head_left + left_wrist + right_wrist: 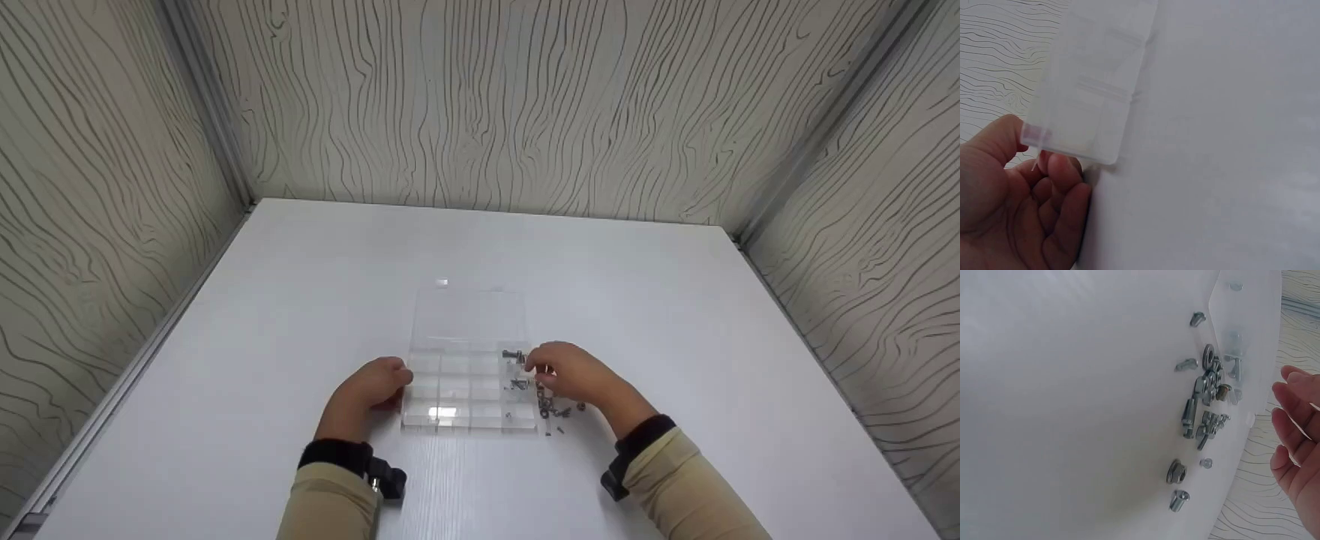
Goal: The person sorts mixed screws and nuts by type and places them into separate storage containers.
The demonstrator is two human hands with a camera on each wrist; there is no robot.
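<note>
Fingers of the left hand [373, 390] curl at the clear compartment box's [469, 390] corner, steadying it; the right hand [574, 373] hovers relaxed, holding nothing visible. Few screws [514, 355] lie sorted; most loose nuts and bolts [1203, 405] remain beside it.

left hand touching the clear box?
Touching. In the left wrist view, the left hand has its thumb and fingertips against the near corner of the clear box, with no gap visible.
</note>
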